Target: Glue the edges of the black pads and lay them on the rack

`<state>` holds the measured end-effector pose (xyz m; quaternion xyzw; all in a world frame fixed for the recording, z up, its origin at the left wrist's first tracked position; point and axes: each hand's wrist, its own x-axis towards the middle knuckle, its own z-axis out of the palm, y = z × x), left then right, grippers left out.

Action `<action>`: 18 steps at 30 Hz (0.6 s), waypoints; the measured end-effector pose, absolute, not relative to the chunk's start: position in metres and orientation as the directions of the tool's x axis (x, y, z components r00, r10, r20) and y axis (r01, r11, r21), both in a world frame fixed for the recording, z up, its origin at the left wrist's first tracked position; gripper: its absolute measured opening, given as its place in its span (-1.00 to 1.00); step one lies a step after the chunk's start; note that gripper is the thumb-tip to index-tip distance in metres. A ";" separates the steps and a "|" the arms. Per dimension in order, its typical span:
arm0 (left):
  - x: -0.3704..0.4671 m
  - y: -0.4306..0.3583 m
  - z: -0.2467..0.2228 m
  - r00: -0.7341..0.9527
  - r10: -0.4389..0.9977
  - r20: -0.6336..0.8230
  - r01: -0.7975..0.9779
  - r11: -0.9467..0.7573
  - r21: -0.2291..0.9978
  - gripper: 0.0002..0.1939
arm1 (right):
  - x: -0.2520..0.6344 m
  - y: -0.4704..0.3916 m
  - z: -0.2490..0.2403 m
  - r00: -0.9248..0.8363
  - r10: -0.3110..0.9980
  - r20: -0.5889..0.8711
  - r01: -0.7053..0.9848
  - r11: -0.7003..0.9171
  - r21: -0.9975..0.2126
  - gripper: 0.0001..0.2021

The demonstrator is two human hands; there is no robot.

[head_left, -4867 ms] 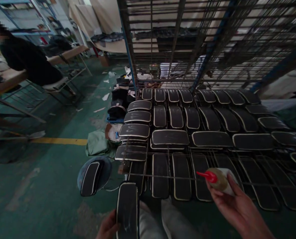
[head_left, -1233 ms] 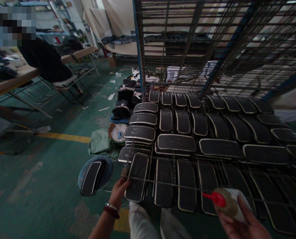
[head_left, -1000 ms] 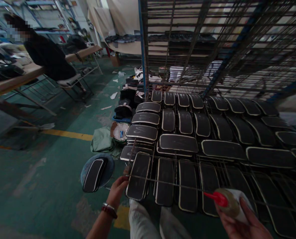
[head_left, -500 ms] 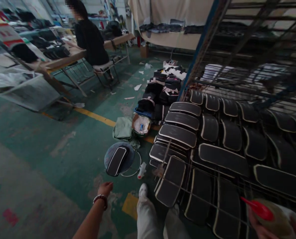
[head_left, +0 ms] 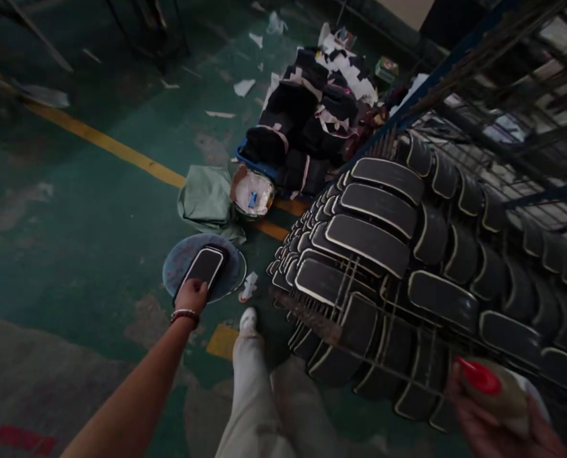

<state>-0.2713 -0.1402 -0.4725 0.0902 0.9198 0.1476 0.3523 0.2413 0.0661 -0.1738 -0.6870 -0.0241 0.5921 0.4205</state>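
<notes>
A dark, rounded oblong panel with a pale edge (head_left: 205, 264) lies on a round blue-grey stool seat (head_left: 174, 261) in front of me. My left hand (head_left: 191, 297), with bracelets at the wrist, is closed over the panel's near end, and its fingertips are partly hidden. At the lower right my right hand (head_left: 462, 397) grips a squeeze bottle (head_left: 500, 397) with a red nozzle. Beneath and beyond that hand, many similar pale-edged panels (head_left: 369, 242) are stacked on a wire rack.
A green cloth bundle (head_left: 204, 197) and a round container with a pale lining (head_left: 252, 191) sit behind the stool. Tied black bundles (head_left: 287, 114) lie farther back. A metal mesh frame (head_left: 478, 127) rises at right. A white scrap (head_left: 249, 286) lies near my shoe (head_left: 247, 320).
My left hand has reached forward onto the panel on the stool. The view has tilted down, and the seated person has left the picture. My right hand still holds the bottle.
</notes>
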 end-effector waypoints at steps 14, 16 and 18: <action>-0.176 -0.213 -0.471 -0.638 0.333 -0.694 -0.105 0.856 0.507 -0.77 | 0.174 0.064 -0.162 0.427 0.488 -0.761 -0.355 -0.684 -0.637 -0.65; -0.202 -0.219 -0.475 -0.697 0.281 -0.660 -0.083 0.882 0.463 -0.77 | 0.184 0.066 -0.170 0.382 0.543 -0.747 -0.302 -0.691 -0.657 -0.65; -0.231 -0.219 -0.479 -0.758 0.247 -0.603 -0.039 0.907 0.420 -0.76 | 0.195 0.070 -0.179 0.378 0.558 -0.739 -0.261 -0.702 -0.663 -0.61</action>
